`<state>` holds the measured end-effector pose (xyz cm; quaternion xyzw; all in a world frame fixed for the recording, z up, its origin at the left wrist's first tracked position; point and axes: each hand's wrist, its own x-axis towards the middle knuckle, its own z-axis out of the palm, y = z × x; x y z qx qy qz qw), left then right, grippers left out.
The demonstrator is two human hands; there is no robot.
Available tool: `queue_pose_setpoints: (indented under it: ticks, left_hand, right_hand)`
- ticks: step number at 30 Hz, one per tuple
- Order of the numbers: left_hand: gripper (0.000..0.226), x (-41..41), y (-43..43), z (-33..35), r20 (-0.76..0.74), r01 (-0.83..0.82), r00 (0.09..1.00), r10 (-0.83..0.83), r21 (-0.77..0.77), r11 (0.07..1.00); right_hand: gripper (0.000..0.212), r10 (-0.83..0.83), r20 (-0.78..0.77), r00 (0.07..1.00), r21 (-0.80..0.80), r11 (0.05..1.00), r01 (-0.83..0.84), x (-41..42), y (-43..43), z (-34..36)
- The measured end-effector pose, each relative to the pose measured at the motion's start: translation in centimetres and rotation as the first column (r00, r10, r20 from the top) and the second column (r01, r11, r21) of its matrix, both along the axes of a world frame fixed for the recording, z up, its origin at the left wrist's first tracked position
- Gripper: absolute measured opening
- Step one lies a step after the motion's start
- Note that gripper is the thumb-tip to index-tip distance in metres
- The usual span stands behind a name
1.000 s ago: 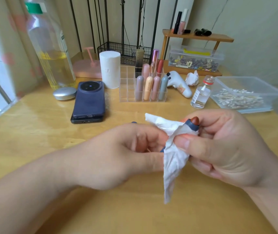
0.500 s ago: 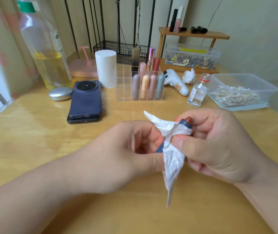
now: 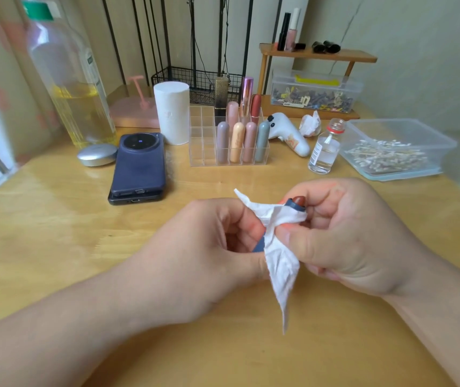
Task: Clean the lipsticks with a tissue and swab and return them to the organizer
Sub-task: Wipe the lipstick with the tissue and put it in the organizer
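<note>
Blue lipstick [image 3: 295, 206], one, gripped in left hand [image 3: 200, 261] | one tissue [image 3: 281, 263] pinched round it, right hand [image 3: 348, 233] | beyond the grip: organizer [image 3: 203, 146], eight lipsticks [image 3: 237, 142] | wooden table [image 3: 55, 233]

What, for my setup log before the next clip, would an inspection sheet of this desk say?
Surface: glossy wooden table.
Job's things: blue lipstick, red tip exposed, wrapped in a tissue; clear organizer with stored lipsticks standing in its right compartments; swabs in a plastic tub.
Clutter: two stacked phones, paper roll, big bottle of yellow liquid, small glass bottle, crumpled tissue ball.
Hands: left hand grips the lipstick's base; right hand pinches the tissue round its top.
Cables: thin dark cords hang behind the wire basket.
Surroundings: wooden shelf with cosmetics, box of clips beneath, plain wall.
</note>
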<state>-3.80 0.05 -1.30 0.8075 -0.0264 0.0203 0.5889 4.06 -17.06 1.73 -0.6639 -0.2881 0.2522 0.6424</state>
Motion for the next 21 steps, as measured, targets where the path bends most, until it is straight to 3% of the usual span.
queue_pose_setpoints:
  ticks: [3,5,9,12,14,18,21]
  left_hand:
    - [0.026,0.5,0.9,0.4,-0.095,0.280,0.950,-0.297,-0.164,0.946]
    - [0.029,0.6,0.9,0.1,-0.100,0.308,0.939,-0.328,-0.178,0.935]
    - [0.022,0.4,0.0,-0.2,-0.016,0.110,0.993,-0.113,-0.110,0.988]
    - [0.037,-0.1,-0.9,0.0,0.042,-0.092,0.995,0.094,-0.053,0.994]
    - [0.040,-0.1,-0.8,-0.1,0.052,-0.124,0.991,0.125,-0.037,0.992]
    - [0.027,0.4,0.5,0.5,-0.046,0.217,0.973,-0.228,-0.171,0.961]
    - [0.025,0.6,0.9,0.6,-0.077,0.266,0.959,-0.273,-0.091,0.960]
  right_hand:
    - [0.003,0.050,-0.033,0.998,-0.005,0.999,-0.050,0.4,-0.3,-0.2]
    - [0.005,0.104,-0.056,0.993,0.007,0.995,-0.104,0.8,-0.5,-0.4]
    - [0.004,0.124,-0.046,0.991,0.091,0.989,-0.119,0.7,-0.2,-0.5]
    - [0.014,0.058,-0.073,0.996,0.131,0.990,-0.049,0.1,0.1,-0.3]
    - [0.015,0.052,-0.095,0.994,0.136,0.990,-0.038,0.0,0.3,-0.3]
    - [0.009,0.102,-0.116,0.988,0.129,0.988,-0.087,0.1,0.2,-0.2]
    - [0.013,0.113,-0.158,0.981,0.152,0.984,-0.089,0.4,-0.2,-0.4]
